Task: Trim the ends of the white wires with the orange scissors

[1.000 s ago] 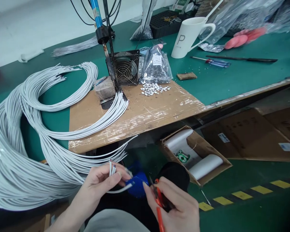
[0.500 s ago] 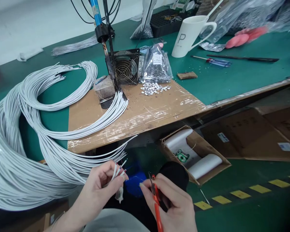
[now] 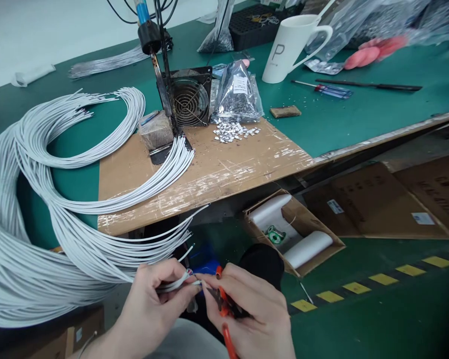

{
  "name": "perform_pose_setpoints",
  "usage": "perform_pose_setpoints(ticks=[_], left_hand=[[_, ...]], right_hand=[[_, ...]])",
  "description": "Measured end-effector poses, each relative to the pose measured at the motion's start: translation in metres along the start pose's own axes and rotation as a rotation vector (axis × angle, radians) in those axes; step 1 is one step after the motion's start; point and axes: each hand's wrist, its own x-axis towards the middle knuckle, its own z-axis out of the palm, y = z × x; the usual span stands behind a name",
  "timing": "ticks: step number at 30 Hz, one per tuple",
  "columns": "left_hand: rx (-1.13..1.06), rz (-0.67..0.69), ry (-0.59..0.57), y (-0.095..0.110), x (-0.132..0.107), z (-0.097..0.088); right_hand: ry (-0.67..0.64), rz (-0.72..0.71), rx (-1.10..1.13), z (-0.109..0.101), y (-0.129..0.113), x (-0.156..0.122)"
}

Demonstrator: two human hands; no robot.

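My left hand (image 3: pixel 149 304) is closed on a few white cables (image 3: pixel 175 286), pinching them near their ends, where thin coloured wires show. My right hand (image 3: pixel 252 311) is closed around red-handled pliers (image 3: pixel 229 340). Its thumb and forefinger meet at the wire ends, right beside my left fingertips. The pliers' jaws are partly hidden by my fingers, so I cannot tell if they touch a wire. Behind my left hand, a big coiled bundle of white cables (image 3: pixel 69 271) hangs over the table's edge. Other cable ends (image 3: pixel 179 162) lie under a soldering iron (image 3: pixel 159 80).
A cardboard sheet (image 3: pixel 224 174) covers the front of the green table (image 3: pixel 344 119). On it are a fan (image 3: pixel 190 99) and small white pieces (image 3: pixel 234 132). Further back stand a mug (image 3: pixel 284 60) and a screwdriver (image 3: pixel 325 89). Below is an open box (image 3: pixel 322 262).
My right hand has moved left with the pliers, and its fingertips now meet the wire ends at my left hand. The cable ends point more to the right. The view has shifted slightly.
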Motion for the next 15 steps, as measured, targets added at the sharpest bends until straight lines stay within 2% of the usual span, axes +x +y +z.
perform_pose_setpoints(ticks=[4, 9, 11, 15], left_hand=[[0.044, 0.068, 0.042, -0.004, -0.001, 0.004], [0.021, 0.089, 0.054, -0.012, -0.002, 0.004], [0.008, 0.089, 0.051, -0.012, -0.002, 0.004], [0.012, 0.094, 0.044, -0.010, -0.002, 0.004]], right_hand=[[0.001, 0.086, 0.053, 0.001, 0.003, -0.001], [0.092, 0.395, 0.320, 0.000, 0.011, -0.005], [0.114, 0.472, 0.393, -0.002, 0.011, -0.007], [0.077, 0.362, 0.301, -0.001, 0.005, -0.006]])
